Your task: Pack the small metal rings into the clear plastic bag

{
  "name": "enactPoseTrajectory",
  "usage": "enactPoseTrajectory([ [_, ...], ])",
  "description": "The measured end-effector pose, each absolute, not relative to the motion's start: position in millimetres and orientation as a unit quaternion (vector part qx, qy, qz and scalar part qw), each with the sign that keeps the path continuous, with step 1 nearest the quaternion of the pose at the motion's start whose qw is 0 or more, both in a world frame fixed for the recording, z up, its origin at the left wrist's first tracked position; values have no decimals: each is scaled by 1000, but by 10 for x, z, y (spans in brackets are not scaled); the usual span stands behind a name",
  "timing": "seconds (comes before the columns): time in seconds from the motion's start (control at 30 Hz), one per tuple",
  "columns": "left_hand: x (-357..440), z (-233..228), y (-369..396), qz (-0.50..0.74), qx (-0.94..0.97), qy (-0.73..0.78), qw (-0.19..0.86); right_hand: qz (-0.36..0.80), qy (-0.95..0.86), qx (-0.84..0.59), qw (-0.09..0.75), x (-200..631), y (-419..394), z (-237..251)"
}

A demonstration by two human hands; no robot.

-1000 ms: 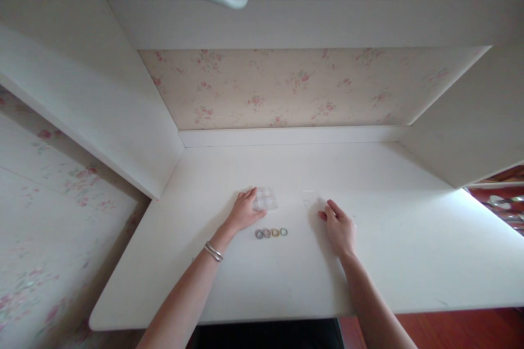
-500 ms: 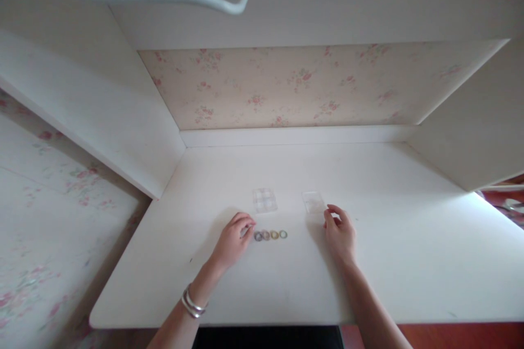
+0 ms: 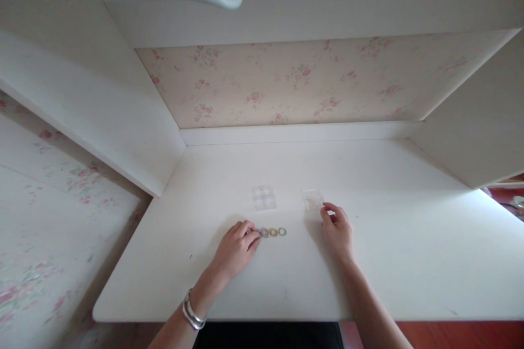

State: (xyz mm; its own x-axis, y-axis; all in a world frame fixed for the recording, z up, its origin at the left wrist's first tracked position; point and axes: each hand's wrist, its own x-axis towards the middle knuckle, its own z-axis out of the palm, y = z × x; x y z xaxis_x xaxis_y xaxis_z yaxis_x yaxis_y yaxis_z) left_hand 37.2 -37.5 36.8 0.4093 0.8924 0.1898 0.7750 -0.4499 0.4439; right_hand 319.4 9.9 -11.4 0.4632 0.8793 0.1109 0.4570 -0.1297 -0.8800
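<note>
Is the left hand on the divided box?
No, the left hand is at the left end of the ring row, apart from the box.

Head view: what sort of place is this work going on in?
Probably a room in a home, at a desk that looks built in: a white desktop, a tall white side panel rising at its left, and floral wallpaper along the wall behind.
</note>
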Motion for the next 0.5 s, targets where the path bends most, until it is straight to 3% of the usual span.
enactPoseTrajectory([
  [0.5, 304, 349, -292, 325, 718, 544, 287, 240, -475, -718, 449, 3175, 95, -54],
])
